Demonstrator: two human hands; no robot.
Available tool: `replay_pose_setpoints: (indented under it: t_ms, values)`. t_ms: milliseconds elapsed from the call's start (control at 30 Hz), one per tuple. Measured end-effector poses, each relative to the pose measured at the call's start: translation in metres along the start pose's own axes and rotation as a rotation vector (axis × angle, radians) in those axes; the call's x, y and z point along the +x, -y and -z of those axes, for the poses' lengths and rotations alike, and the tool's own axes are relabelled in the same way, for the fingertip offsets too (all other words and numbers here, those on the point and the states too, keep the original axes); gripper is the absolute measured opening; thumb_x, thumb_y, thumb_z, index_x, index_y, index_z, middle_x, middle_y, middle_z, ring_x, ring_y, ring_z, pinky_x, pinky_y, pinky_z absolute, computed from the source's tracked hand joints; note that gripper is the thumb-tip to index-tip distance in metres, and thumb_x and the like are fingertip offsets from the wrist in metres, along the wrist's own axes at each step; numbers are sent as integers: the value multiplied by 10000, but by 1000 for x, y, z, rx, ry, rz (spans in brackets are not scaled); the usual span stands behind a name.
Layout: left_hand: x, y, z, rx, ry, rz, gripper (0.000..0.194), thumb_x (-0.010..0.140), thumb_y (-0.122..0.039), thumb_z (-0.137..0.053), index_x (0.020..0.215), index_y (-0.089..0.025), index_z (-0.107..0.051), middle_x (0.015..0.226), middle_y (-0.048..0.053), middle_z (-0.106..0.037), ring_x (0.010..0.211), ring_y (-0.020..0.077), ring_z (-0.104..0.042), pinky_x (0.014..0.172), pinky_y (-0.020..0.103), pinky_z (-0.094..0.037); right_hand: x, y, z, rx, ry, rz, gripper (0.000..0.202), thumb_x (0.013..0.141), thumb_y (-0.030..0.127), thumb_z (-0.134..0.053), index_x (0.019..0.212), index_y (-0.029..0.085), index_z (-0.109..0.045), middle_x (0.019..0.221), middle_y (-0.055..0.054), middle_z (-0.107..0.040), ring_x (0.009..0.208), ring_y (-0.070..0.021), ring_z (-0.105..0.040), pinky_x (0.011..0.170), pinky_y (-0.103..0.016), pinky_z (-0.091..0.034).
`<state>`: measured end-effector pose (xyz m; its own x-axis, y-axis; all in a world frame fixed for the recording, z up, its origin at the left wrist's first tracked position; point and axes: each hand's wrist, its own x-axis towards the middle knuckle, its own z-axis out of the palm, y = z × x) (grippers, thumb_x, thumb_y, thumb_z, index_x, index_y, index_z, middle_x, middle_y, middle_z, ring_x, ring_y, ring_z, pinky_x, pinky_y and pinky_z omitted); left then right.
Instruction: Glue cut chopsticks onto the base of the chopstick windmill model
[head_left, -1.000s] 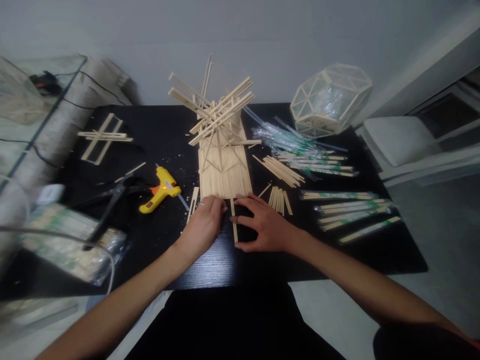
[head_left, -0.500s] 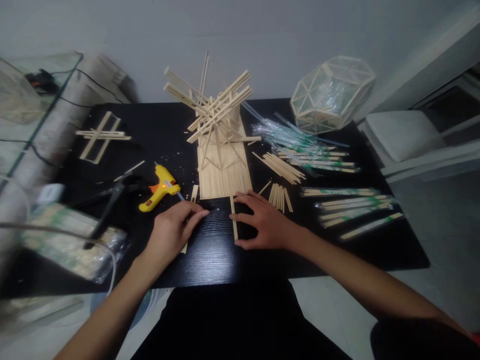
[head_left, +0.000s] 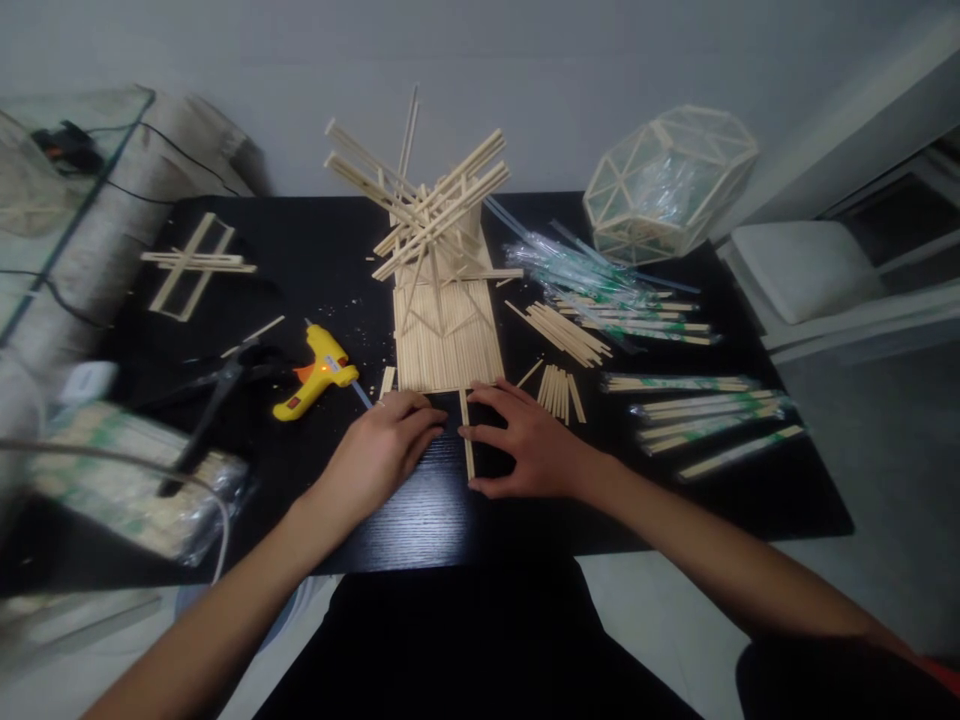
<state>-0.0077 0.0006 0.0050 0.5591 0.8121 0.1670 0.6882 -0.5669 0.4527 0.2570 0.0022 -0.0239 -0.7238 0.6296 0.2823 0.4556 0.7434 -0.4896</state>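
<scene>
Wooden strip (head_left: pixel 469 460): my right fingers (head_left: pixel 487 437) hold it, spread lengthwise, presumably for steadiness; left fingers (head_left: pixel 420 424), grip I can't tell.

At the table's far right corner, a see-through faceted polyhedron (head_left: pixel 670 180); beyond, a pale padded seat (head_left: pixel 806 270). Upper left, a thin dark cord (head_left: pixel 190 157).

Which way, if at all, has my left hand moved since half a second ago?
Yes: judged against the slatted base, your left hand has moved right, closer to your right hand.
</scene>
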Motion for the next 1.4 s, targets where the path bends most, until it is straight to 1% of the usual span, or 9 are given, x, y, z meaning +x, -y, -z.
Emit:
replay_pose_setpoints:
  t_ms: [100,300,467,600,767,900,1033,1233,1400]
  values:
    - [1,-6,-8,44,22,-40,254,1073,-243,-516,1199,-189,-731,1104,98,-691,979,225,-688,859,390,-606,0,1,1,-8,5,-2,524,870,495,-789,1273,164,-738,1463,-210,-582,1502,-368,-470,1258,-622,-335]
    - [3,-5,-6,73,36,-84,259,1084,-242,-490,1026,-160,-728,1041,103,-684,947,236,-665,819,395,-599,0,0,0,-21,2,2,530,859,492,-802,1269,163,-739,1449,-212,-588,1494,-366,-480,1256,-617,-342]
    - [-1,-3,-10,-75,31,-7,220,1079,-202,-484,1169,-182,-684,1059,84,-699,992,216,-685,888,390,-605,0,-1,-1,3,12,-9,524,867,493,-790,1284,180,-735,1474,-196,-580,1502,-362,-468,1267,-613,-324]
    - [-4,-1,-13,-60,31,36,222,1077,-188,-468,1219,-169,-637,1083,99,-689,980,222,-686,878,399,-603,0,-1,-1,13,4,-11,528,859,489,-796,1284,180,-734,1477,-195,-578,1502,-369,-465,1260,-625,-332]
    - [1,16,6,55,-96,64,232,1089,-252,-458,1230,-169,-622,1064,110,-693,978,242,-690,864,392,-589,0,0,0,21,11,-14,521,864,474,-801,1282,171,-730,1476,-194,-573,1508,-362,-460,1275,-608,-315]
    - [14,33,32,198,-180,216,261,1077,-277,-432,1168,-167,-651,1063,132,-711,979,274,-701,866,414,-578,0,0,1,-1,6,-12,513,863,484,-800,1269,178,-734,1461,-188,-576,1505,-353,-471,1276,-591,-325]
    - [22,43,44,242,-214,310,257,1055,-254,-425,1149,-167,-648,1097,142,-726,1008,288,-704,858,414,-569,0,1,1,-8,14,-10,513,868,485,-794,1280,188,-724,1464,-188,-575,1506,-354,-472,1263,-609,-344]
    - [16,49,49,133,-152,400,193,979,-275,-582,1138,-196,-658,1051,92,-765,930,248,-726,849,363,-575,0,0,1,-21,-10,12,510,873,478,-794,1271,165,-729,1441,-209,-583,1491,-360,-490,1255,-608,-353]
    - [10,45,50,43,-68,420,159,935,-285,-615,1068,-222,-674,1000,59,-769,874,236,-723,826,350,-565,-1,0,1,-10,9,1,511,893,483,-774,1291,167,-720,1468,-208,-571,1503,-363,-470,1259,-613,-341]
